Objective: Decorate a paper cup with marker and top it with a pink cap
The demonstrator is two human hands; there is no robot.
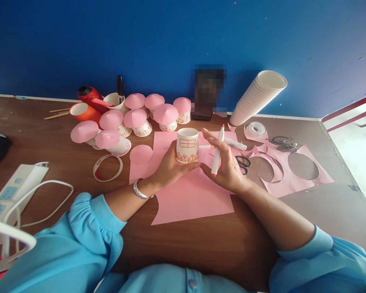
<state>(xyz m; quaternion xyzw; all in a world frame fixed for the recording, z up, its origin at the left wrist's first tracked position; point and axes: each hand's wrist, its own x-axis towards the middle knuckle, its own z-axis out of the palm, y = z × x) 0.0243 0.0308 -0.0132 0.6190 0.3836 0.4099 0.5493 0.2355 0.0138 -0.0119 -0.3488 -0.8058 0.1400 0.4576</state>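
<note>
My left hand (168, 167) grips a white paper cup (187, 144) standing upside down on a pink paper sheet (189, 195). The cup bears an orange window drawing and a row of small orange flowers along its rim. My right hand (224, 165) holds a white marker with an orange tip (217, 150), upright, just right of the cup, and its fingertips touch the cup's lower edge.
Several cups topped with pink paper cones (134, 120) cluster behind. A leaning stack of white cups (258, 97), a tape roll (256, 128), scissors (242, 162), cut pink scraps (295, 171), a second marker (235, 143), a power strip (14, 187) and a red glue gun (91, 97) lie around.
</note>
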